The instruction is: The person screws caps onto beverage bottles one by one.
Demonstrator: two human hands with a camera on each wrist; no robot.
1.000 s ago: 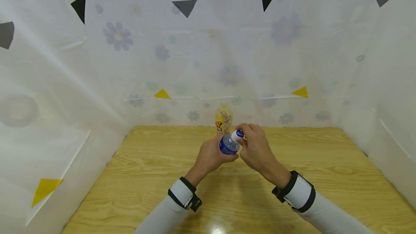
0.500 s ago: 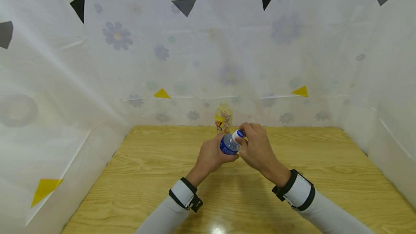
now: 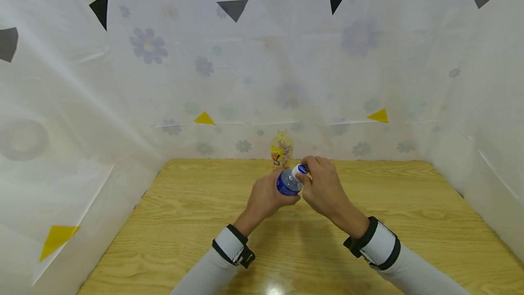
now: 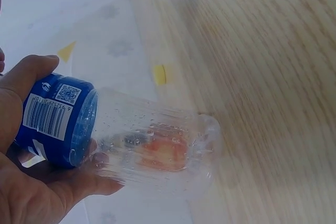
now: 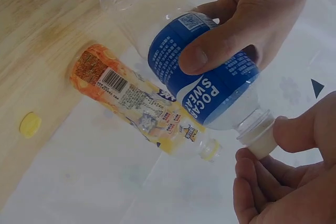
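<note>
A wooden surface (image 3: 196,208) is bounded at the back and both sides by pale plastic sheeting (image 3: 262,72); wood grain is shown on either side of the forearms, out to the side edges. Near the back edge, an orange-and-yellow bottle (image 5: 136,98) is stood upright, with a yellow cap (image 5: 30,125) laid near it. Over the middle, a blue-labelled bottle (image 3: 289,183) is held tilted, neck toward the right; whether its base touches the surface cannot quite be told. Its label is wrapped by the left hand (image 3: 266,195), that grip curled around it. The white cap (image 5: 260,142) at its neck is pinched by the right hand (image 3: 325,190), thumb against fingers. Both forearms are angled inward.
</note>
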